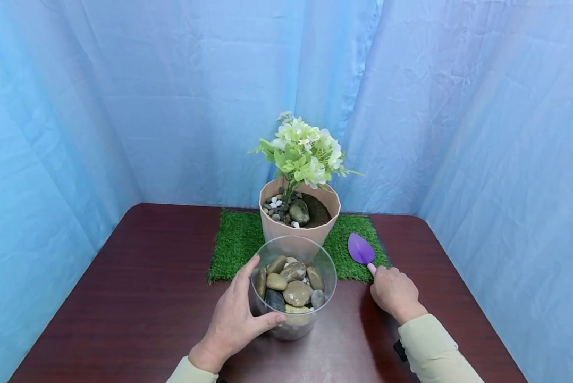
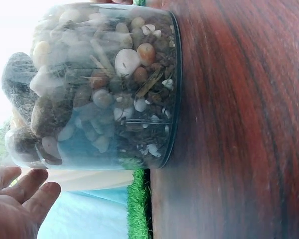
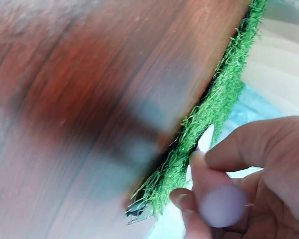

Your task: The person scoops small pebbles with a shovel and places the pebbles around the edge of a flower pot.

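A clear tub [image 1: 291, 330] stands on the table, full of large smooth stones [image 1: 297, 293] above smaller pebbles [image 2: 127, 62]. My left hand [image 1: 236, 316] is spread at its left side, thumb over the front rim. In the left wrist view, some fingertips [image 2: 51, 191] show a slight gap from the tub wall. My right hand [image 1: 395, 292] grips a small garden trowel by its pink handle [image 1: 372, 268]. Its purple blade [image 1: 360, 248] lies over the grass mat. Behind the tub is a flowerpot [image 1: 296, 239] holding white-green flowers [image 1: 308, 149], pebbles, dark soil and a large stone [image 1: 298, 212].
The green artificial grass mat [image 1: 238, 239] lies under the pot, towards the back of the dark red wooden table [image 1: 171, 298]. Blue curtains [image 1: 210, 106] hang behind the table and along both sides. The tub stands close in front of the pot.
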Tool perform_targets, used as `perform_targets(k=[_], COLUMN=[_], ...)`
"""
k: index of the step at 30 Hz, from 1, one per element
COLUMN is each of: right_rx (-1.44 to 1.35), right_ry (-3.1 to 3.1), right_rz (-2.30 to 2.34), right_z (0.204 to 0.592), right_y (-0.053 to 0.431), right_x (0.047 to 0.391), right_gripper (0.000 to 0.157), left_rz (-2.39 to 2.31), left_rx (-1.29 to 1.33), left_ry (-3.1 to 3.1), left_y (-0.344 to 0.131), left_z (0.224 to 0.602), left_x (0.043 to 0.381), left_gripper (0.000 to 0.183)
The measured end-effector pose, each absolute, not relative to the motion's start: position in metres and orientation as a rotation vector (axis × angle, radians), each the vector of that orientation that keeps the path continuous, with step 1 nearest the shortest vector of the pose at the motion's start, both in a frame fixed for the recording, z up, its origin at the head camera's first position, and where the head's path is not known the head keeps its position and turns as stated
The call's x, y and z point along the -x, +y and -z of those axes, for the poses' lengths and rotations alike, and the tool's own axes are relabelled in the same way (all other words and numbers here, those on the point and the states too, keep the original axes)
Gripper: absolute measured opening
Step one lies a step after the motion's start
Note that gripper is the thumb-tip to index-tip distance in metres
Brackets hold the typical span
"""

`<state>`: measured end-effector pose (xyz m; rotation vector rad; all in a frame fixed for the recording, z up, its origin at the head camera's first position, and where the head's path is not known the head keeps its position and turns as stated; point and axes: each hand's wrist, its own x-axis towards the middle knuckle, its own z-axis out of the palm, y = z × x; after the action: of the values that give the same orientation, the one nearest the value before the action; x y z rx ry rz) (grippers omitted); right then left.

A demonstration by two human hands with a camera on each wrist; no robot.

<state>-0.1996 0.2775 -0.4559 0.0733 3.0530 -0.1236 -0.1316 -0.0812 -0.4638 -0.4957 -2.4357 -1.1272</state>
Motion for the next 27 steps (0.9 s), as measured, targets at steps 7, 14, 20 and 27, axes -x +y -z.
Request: perform_targets(k=[7,14,20,27], right_rx=[-0.180,-0.201,-0.126,-0.104], right_ry=[2.996,3.067,3.222,3.446], right_rz=[0.173,0.170,0.241,0.341], right_z=[0.453,0.446,0.426,0.393], right_y=[0.273,0.271,0.277,0.281], right_x=[0.201,0.194,0.180,0.162], right_gripper=[0.023,0.033,0.033,0.040], left_rz=[1.285,1.315,1.329,1.347], left_rx=[0.641,0.600,0.596,0.602], left_ry=[-2.307,-2.268,-2.264,-2.263], left_y=[-0.081,-0.077,-0.075,-0.074], left_z=[0.466,0.467,0.468,0.467], left_x=[0.134,0.133,0.132,0.131], left_gripper=[0.088,0.087,0.089,0.087])
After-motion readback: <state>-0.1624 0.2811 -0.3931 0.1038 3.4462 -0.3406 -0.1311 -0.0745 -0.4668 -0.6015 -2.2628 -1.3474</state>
